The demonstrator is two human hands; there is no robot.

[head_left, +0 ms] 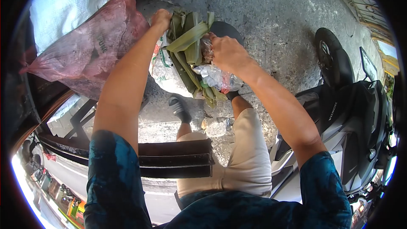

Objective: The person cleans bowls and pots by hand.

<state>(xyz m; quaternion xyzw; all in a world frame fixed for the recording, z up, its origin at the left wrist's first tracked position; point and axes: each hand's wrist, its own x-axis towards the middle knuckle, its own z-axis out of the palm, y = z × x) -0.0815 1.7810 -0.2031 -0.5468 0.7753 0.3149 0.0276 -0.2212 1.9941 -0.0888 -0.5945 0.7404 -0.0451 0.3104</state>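
A bundle of long green leaf strips (193, 38) lies folded across a white printed plastic bag (169, 77) in front of me. My left hand (161, 20) is closed at the far left edge of the bag, right beside the leaves; its fingertips are partly hidden. Closed on the right side of the bundle is my right hand (229, 53), its fingers at a clear plastic bag with brownish contents (206, 50). Crumpled clear plastic (216, 77) with a red patch hangs below that hand. More leaf ends (210, 95) stick out toward my feet.
A reddish sack (93, 44) and a white woven sack (74, 10) stand at the left. Dark rails (174, 160) cross in front of my lap. A parked motorbike (343, 118) is close on the right, on rough concrete ground (275, 38). A dark round object (228, 29) lies behind my right hand.
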